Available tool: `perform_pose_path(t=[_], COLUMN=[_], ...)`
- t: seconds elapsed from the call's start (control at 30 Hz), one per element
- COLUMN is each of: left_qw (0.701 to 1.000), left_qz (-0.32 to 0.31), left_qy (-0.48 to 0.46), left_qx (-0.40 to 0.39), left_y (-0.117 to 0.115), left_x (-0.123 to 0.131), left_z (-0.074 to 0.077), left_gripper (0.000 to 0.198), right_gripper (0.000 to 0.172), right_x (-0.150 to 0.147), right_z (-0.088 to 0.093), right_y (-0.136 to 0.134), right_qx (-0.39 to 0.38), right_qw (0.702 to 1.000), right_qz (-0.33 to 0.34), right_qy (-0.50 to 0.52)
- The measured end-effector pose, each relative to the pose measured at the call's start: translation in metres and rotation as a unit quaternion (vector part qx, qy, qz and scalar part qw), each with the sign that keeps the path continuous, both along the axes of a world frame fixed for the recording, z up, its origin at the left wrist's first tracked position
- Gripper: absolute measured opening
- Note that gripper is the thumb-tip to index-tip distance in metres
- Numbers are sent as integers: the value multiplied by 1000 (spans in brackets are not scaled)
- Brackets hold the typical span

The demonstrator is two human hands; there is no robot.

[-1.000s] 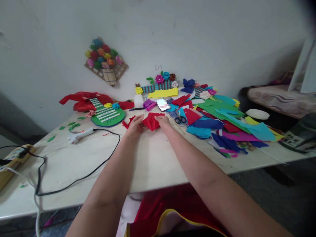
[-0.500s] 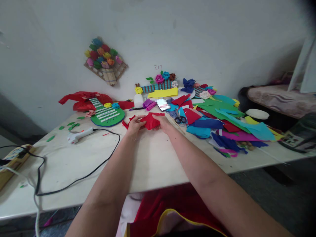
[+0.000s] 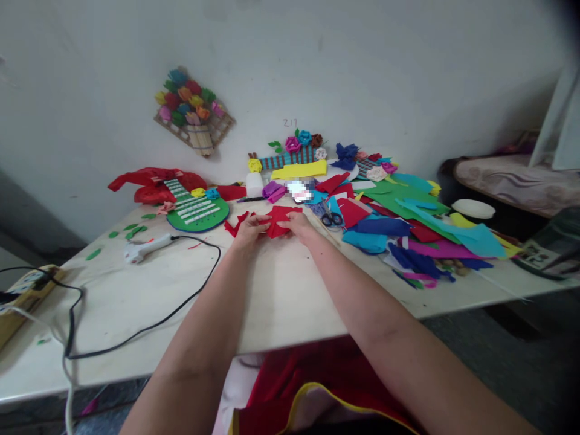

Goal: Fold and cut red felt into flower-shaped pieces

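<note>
left hand (image 3: pixel 247 229) + right hand (image 3: pixel 299 225): both pinch red paper (image 3: pixel 280 219) | probably thin, light, creasable; grip edges | scissors (image 3: pixel 332 219) near

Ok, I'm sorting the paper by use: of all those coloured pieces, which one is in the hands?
The red piece, held between left hand and right hand; the other sheets lie untouched in the pile to its right.

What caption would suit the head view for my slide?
Left hand and right hand hold a red paper piece on a pale table, with scissors and coloured paper scraps beside them.
</note>
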State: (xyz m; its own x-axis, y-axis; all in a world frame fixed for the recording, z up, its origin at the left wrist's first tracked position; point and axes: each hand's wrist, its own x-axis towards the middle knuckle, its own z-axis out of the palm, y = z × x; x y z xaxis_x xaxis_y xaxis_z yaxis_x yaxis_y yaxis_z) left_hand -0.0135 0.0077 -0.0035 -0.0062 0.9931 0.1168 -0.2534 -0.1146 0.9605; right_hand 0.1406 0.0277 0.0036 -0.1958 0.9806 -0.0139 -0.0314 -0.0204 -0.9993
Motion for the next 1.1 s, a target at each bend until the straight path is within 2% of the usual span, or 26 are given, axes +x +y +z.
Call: perform_pose_path(t=[0.23, 0.4, 0.57, 0.67, 0.77, 0.93, 1.1], left_qw=[999, 1000, 1000, 1000, 1000, 1000, 1000], left_qz=[-17, -25, -4, 3, -9, 6, 10], left_qy=[-28, -11, 16, 22, 8, -25, -19], left_qx=[-8, 0, -3, 1, 18, 18, 2], left_y=[-5, -3, -2, -4, -4, -3, -3], left_x=[2, 2, 2, 3, 4, 4, 5], left_z=[5, 2, 0, 1, 2, 2, 3], left_gripper=[31, 34, 33, 33, 43, 77, 79], right_gripper=[13, 14, 23, 37, 48, 58, 60], right_x=[-1, 0, -1, 0, 1, 1, 1], right_z=[2, -2, -3, -1, 0, -2, -2], right_y=[-1, 0, 1, -1, -1, 1, 1], right_qx=[17, 47, 53, 57, 70, 86, 88], right_qw=[1000, 999, 998, 998, 997, 996, 996], right_qz=[-10, -1, -4, -6, -9, 13, 19], right_qy=[-5, -8, -31, -26, -21, -13, -21])
